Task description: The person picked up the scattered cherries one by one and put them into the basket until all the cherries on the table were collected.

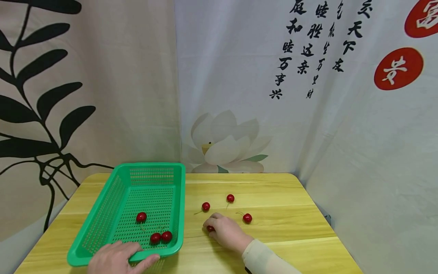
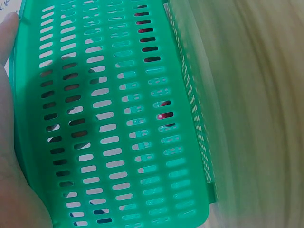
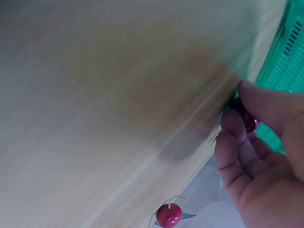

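Observation:
In the head view, my left hand (image 1: 114, 259) grips the near rim of a green plastic basket (image 1: 181, 213), fingers over the edge and thumb along the outside. Three red cherries lie in the basket: one cherry (image 1: 141, 217) farther back, and a touching pair, one cherry (image 1: 155, 238) beside another cherry (image 1: 166, 236). To the right of the basket, my right hand (image 1: 228, 233) pinches a cherry (image 1: 210, 228) between thumb and fingers, low over the table. The right wrist view shows that cherry (image 3: 249, 122) partly hidden by the fingertips, a short green stem below it.
On the wooden table (image 1: 291, 243) lie three more stemmed cherries, a left cherry (image 1: 205, 206), a far cherry (image 1: 230, 198) and a right cherry (image 1: 247, 218), just beyond my right hand. Printed cloth curtains (image 1: 232, 87) hang behind the table's back edge.

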`<state>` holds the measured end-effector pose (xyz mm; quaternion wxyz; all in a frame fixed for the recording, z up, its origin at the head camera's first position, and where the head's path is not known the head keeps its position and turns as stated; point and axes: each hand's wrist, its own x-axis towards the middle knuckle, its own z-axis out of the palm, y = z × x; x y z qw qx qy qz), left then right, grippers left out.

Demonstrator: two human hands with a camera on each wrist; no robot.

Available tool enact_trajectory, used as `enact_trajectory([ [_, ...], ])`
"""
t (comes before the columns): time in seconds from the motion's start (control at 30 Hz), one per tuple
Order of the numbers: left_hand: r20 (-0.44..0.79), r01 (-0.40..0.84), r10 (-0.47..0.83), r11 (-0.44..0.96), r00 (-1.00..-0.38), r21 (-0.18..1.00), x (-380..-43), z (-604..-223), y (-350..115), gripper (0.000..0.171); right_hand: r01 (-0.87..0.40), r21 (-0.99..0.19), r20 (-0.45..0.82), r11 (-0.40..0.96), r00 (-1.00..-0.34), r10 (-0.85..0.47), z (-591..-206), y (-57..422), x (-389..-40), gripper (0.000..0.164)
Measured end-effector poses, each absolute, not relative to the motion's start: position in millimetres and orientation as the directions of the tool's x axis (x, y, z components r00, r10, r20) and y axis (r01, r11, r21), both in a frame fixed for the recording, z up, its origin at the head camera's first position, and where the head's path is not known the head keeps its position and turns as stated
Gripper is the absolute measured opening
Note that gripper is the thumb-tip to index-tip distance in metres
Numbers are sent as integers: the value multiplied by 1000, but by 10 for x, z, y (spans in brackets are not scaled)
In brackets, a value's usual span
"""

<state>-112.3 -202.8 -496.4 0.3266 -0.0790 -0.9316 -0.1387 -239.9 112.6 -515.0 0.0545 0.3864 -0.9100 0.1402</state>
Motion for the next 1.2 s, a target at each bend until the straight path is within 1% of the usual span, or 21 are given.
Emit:
enact_trajectory([
  [0.23,642,243,54,947,-765,209,-1130,-4965,-2027,40,-728,-199,216,656,-686,-695,-5156,1133,-2410,25],
  [0.47,649,253,66,946,-758,200,-1139,-4962,-2030,41,-743,-183,257,644,-668,-698,-5143,1142,-2414,26],
  [0.67,653,249,51,944,-755,214,-1125,-4956,-2024,41,-732,-220,257,644,-681,-686,-5064,1137,-2385,28],
  [0.87,631,233,40,946,-774,226,-1127,-4981,-2030,40,-720,-241,258,651,-694,-672,-4941,1108,-2334,28],
  [1.03,615,224,42,949,-787,222,-1133,-4988,-2031,41,-725,-244,276,644,-689,-671,-4833,1092,-2298,27],
  [1.2,631,230,43,948,-775,218,-1128,-4973,-2018,41,-735,-260,306,626,-677,-669,-4751,1107,-2271,29],
])
